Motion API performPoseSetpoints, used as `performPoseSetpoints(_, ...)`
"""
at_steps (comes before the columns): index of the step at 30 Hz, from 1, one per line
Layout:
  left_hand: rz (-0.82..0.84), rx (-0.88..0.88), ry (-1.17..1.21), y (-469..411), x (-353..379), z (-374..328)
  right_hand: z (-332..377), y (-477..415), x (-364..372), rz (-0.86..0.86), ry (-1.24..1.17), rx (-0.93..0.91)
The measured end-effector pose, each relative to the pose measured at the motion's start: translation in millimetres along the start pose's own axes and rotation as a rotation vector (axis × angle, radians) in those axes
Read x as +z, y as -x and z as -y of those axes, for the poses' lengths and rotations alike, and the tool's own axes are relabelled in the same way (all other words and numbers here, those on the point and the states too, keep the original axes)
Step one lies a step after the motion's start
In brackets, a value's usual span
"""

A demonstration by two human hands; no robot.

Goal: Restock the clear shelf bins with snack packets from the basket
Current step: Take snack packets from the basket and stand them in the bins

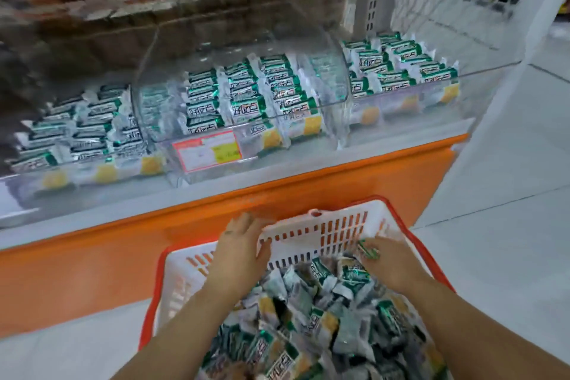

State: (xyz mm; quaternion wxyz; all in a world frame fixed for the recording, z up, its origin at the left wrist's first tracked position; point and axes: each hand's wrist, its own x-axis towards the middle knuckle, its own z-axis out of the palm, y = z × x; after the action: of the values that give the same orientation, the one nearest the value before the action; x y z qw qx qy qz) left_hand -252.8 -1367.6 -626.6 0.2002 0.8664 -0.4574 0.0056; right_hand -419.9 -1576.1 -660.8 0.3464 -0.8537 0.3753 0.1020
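Left hand (237, 245) flat on basket (324, 234) wall; right hand (389, 262) fingers curled on packet (367, 248).

At six o'clock a white basket (311, 234) with a red rim held a heap of green-and-white snack packets (308, 327). The left hand (239, 244) lay flat over its far wall; the right hand (390, 262), at five o'clock, closed on one packet (367, 249). At twelve o'clock, clear bins (246, 95) held rows of packets on the shelf (216, 191).
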Motion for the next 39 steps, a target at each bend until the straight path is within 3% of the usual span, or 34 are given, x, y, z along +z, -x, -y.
performPoseSetpoints(4, 0.062, -0.006, -0.149, 13, 23, 21, -18, -17, 26, 0.104, 0.075, 0.078)
performPoseSetpoints(15, -0.031, -0.008, -0.258, 16, 47, 21, -26, -43, 55, 0.132, 0.381, 0.060)
performPoseSetpoints(22, 0.245, -0.089, -0.328, 7, 24, 0, -12, -31, 11, 0.120, 0.278, -0.095)
performPoseSetpoints(25, 0.336, -0.060, -0.213, -3, 8, -21, 17, -9, -38, 0.133, 0.226, -0.256)
performPoseSetpoints(27, 0.352, -0.014, 0.005, -13, -8, -42, 42, 10, -72, 0.119, 0.198, -0.346)
performPoseSetpoints(33, 0.255, 0.041, 0.465, -42, -74, -115, 75, 78, -138, -0.060, 0.136, -0.532)
performPoseSetpoints(36, 0.244, 0.069, 0.489, -54, -99, -143, 72, 102, -156, -0.158, -0.007, -0.584)
performPoseSetpoints(39, 0.119, 0.088, 0.430, -70, -117, -166, 70, 105, -169, -0.342, -0.211, -0.639)
